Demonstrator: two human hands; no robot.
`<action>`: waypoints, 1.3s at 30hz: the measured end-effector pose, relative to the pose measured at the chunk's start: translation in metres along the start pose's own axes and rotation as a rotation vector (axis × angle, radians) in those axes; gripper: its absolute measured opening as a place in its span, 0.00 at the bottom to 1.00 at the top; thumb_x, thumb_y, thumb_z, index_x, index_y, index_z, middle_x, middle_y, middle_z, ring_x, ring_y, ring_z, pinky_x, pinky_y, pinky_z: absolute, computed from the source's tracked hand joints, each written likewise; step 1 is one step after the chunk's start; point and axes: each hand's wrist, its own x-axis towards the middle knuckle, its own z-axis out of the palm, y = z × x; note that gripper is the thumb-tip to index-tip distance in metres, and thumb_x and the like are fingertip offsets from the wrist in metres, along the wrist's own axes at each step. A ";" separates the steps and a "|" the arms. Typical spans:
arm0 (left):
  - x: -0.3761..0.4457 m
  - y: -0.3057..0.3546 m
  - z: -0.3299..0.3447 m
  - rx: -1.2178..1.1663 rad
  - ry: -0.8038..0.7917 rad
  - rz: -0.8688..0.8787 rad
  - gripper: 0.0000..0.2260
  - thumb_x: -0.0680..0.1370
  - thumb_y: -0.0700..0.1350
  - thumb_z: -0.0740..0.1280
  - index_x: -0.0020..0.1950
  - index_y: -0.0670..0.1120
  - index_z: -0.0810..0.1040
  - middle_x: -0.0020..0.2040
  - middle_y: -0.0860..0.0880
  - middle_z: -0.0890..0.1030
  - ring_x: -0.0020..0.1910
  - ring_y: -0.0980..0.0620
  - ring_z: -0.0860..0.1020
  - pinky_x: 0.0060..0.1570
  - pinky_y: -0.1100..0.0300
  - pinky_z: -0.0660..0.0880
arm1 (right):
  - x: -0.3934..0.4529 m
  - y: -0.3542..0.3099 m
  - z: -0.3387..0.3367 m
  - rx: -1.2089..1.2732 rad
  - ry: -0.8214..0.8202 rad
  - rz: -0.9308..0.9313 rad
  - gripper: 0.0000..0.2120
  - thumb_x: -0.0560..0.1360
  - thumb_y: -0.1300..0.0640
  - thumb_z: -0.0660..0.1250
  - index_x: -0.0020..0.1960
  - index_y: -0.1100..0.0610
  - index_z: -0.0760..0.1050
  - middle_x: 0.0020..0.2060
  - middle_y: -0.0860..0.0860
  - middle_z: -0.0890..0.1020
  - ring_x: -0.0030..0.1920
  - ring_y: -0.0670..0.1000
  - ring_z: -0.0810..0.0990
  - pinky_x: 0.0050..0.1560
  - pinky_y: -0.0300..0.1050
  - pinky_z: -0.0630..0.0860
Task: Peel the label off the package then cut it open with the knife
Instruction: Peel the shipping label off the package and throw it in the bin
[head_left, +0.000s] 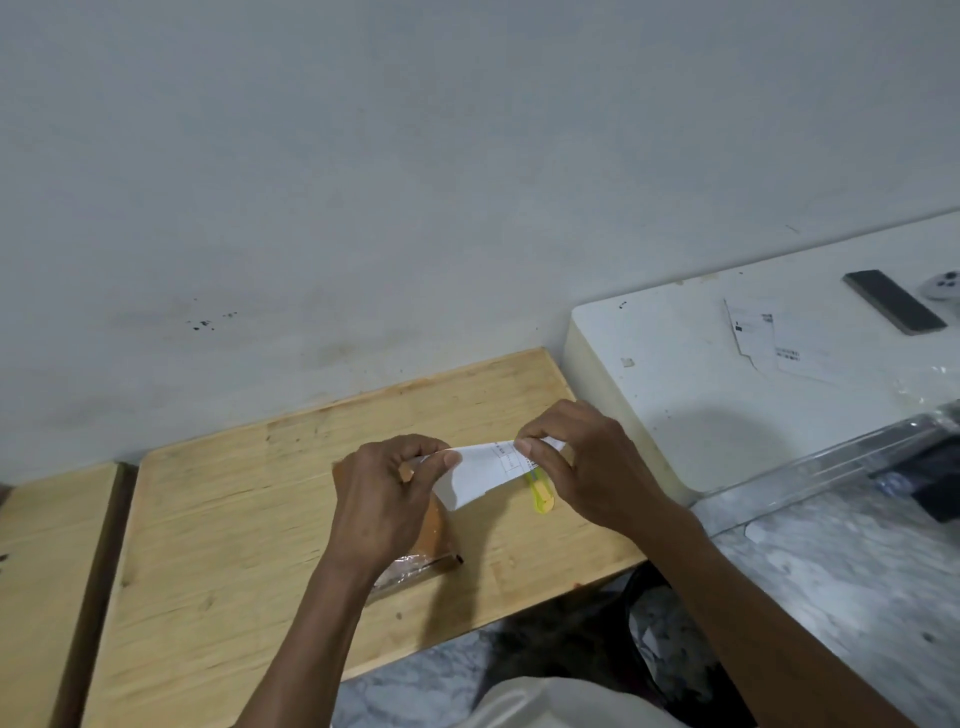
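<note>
- The left hand (387, 501) hid most of the package (434, 525).
- The label (480, 475) and right hand (587, 465) covered the yellow knife's (542, 496) far end.
- Print on the label was too small to read.
- A round white object (941, 285) was cut off at the right edge.

I see the white printed label (480, 475) lifted clear of the wooden table, stretched between two pinching points, its lower edge hanging free. The brown package (434, 530), wrapped in clear glossy film, lies on the wood directly beneath, mostly hidden. The yellow-handled knife (540, 493) lies flat just beside it, partly covered.
</note>
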 end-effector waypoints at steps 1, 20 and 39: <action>0.001 0.000 0.000 0.019 0.012 0.005 0.07 0.74 0.58 0.70 0.40 0.58 0.85 0.39 0.64 0.84 0.41 0.62 0.81 0.45 0.49 0.78 | 0.001 -0.001 -0.001 -0.036 0.007 -0.019 0.05 0.77 0.52 0.64 0.44 0.48 0.77 0.40 0.39 0.78 0.45 0.46 0.74 0.39 0.44 0.74; 0.005 0.016 0.014 0.054 -0.031 -0.010 0.07 0.78 0.50 0.70 0.41 0.53 0.85 0.35 0.56 0.84 0.34 0.56 0.81 0.34 0.59 0.74 | 0.006 -0.012 -0.018 0.491 0.112 0.303 0.05 0.76 0.57 0.70 0.42 0.51 0.84 0.43 0.45 0.84 0.47 0.43 0.82 0.47 0.40 0.77; -0.004 0.042 0.030 0.017 0.102 0.110 0.04 0.74 0.42 0.74 0.40 0.48 0.87 0.34 0.67 0.76 0.41 0.75 0.76 0.38 0.80 0.65 | 0.000 -0.005 0.002 0.354 -0.051 0.167 0.06 0.77 0.61 0.69 0.43 0.63 0.80 0.37 0.51 0.83 0.40 0.48 0.80 0.40 0.32 0.73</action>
